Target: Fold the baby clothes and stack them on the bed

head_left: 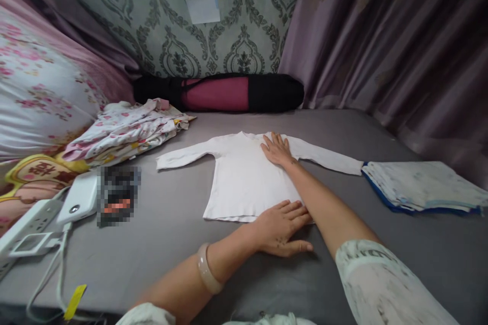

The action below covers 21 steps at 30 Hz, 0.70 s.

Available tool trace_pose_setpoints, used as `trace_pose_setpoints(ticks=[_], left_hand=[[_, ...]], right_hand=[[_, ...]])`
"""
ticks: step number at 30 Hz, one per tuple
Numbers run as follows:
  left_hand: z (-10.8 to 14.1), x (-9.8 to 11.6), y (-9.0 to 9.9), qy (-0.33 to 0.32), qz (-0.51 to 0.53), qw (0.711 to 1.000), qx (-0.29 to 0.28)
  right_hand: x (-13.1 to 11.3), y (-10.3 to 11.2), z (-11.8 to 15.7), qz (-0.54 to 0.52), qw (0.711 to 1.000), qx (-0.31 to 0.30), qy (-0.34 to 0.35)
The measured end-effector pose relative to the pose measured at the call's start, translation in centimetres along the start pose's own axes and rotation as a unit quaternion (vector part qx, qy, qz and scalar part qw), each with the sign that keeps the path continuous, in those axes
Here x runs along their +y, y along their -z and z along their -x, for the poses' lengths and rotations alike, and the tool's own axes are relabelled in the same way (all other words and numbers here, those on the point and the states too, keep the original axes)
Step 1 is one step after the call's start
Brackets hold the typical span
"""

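Observation:
A white long-sleeved shirt [240, 177] lies spread flat on the grey sheet [168, 264], its sleeves stretched out to both sides. My left hand [284, 227] rests palm down on the shirt's lower hem, toward the right corner, fingers out straight; a pale bangle [209, 269] is on that wrist. Farther up, my right hand [277, 150] presses flat near the neckline with its fingers spread. The right forearm passes over the shirt's right side and hides part of it. Neither hand grips anything.
Folded pale cloths [430, 183] touch the right sleeve's end. At left are piled printed clothes [129, 132], a white power bank [79, 195], a power strip [34, 218] with cables, and a blurred-out item [118, 195]. A black and maroon bag [217, 94] lies along the wall.

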<state>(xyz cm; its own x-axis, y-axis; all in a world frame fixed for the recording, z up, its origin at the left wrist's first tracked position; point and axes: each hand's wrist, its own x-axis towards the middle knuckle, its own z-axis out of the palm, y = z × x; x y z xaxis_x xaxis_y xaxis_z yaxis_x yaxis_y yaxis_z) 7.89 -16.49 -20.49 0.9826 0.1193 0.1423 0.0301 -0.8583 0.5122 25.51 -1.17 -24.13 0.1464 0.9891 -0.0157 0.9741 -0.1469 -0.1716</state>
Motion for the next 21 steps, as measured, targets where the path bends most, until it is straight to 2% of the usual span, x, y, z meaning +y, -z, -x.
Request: trace_pose_setpoints(ticks=[2,4,6,8,10,13,17,21], left_hand=[[0.1,-0.4,0.6,0.007,0.036,0.999,0.005],[0.5,-1.2,1.1,0.043,0.05,0.997,0.032],[1.5,-2.6,1.3,0.102,0.021,0.992,0.07],[2.9,-4.2,1.4,0.163,-0.041,0.982,0.085],[4.5,-5.6,1.4,0.223,-0.106,0.966,0.076],[6.9,-6.8,1.8,0.271,-0.153,0.949,0.045],[9.3,-7.3,2.7,0.302,-0.173,0.937,0.024],[11.2,-7.6,3.3,0.306,-0.173,0.936,0.006]], right_hand=[[0.1,0.4,0.5,-0.014,1.0,-0.018,0.012],[0.3,0.6,1.4,-0.02,0.999,-0.036,0.032],[0.4,0.6,3.0,-0.02,0.997,-0.047,0.059],[0.6,0.5,5.0,-0.018,0.995,-0.049,0.088],[0.6,0.4,7.4,-0.017,0.992,-0.044,0.115],[0.7,0.5,11.3,-0.018,0.987,-0.035,0.153],[0.6,1.1,15.5,-0.028,0.979,-0.048,0.197],[0.9,1.8,18.3,-0.05,0.969,-0.078,0.228]])
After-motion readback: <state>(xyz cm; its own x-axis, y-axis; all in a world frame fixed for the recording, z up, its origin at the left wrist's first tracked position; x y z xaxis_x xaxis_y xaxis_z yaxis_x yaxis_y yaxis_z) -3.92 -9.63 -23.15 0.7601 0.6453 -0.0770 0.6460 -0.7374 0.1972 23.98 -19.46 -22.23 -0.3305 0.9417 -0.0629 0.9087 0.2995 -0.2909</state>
